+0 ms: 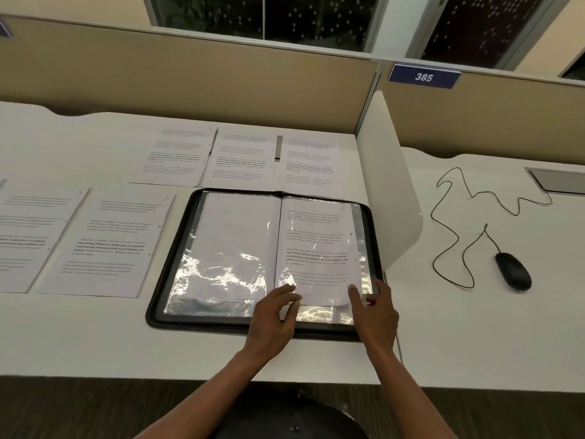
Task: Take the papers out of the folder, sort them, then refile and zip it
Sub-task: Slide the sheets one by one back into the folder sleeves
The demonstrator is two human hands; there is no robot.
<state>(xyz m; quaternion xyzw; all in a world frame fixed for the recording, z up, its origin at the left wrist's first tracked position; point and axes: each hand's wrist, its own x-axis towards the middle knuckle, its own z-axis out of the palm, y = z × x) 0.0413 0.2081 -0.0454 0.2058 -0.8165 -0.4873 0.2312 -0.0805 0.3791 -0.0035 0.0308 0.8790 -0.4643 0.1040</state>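
Observation:
A black zip folder (164, 280) lies open on the white desk with clear plastic sleeves on both sides. A printed sheet (316, 245) sits in or on the right sleeve, its lower edge sticking out near the bottom. My left hand (272, 318) has its fingers on the sheet's lower left corner and appears to pinch it. My right hand (376, 308) presses its index finger on the sheet's lower right corner. The left sleeve (231, 248) holds a pale page. Several loose printed sheets lie in two rows: three behind the folder (240, 156) and two to its left (104, 242).
A white divider panel (389, 185) stands just right of the folder. Beyond it lie a black mouse (512, 270) and its looping cable (456, 217). Beige partition walls close off the back of the desk. The desk's front edge runs just below my wrists.

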